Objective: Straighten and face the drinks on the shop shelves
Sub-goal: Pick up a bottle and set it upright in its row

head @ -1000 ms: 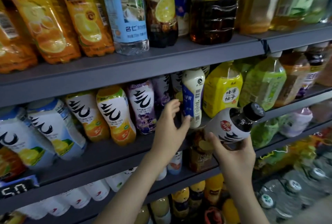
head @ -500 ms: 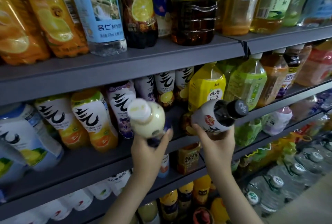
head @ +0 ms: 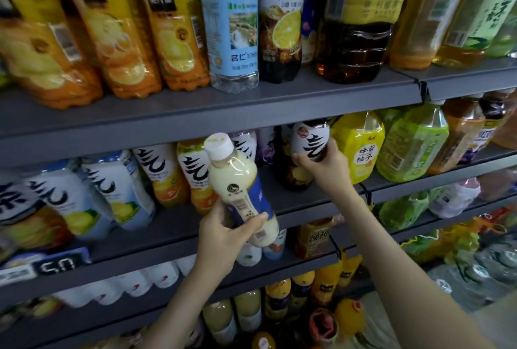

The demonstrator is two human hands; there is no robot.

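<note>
My left hand grips a cream-coloured bottle with a white cap and a blue label, held tilted in front of the middle shelf. My right hand grips a dark bottle with a white label and black brush lettering. That bottle stands upright in the row on the middle shelf, just left of a yellow pomelo drink. Its cap is hidden under the upper shelf edge.
Orange juice bottles and tea bottles line the top shelf. White-labelled flavoured drinks fill the middle shelf's left; green bottles stand to the right. Lower shelves hold more bottles. A price tag sits at the left edge.
My right hand has carried the dark bottle up from in front of the shelf and stood it upright in the row. My left hand has tilted the cream bottle upward and drawn it further out.
</note>
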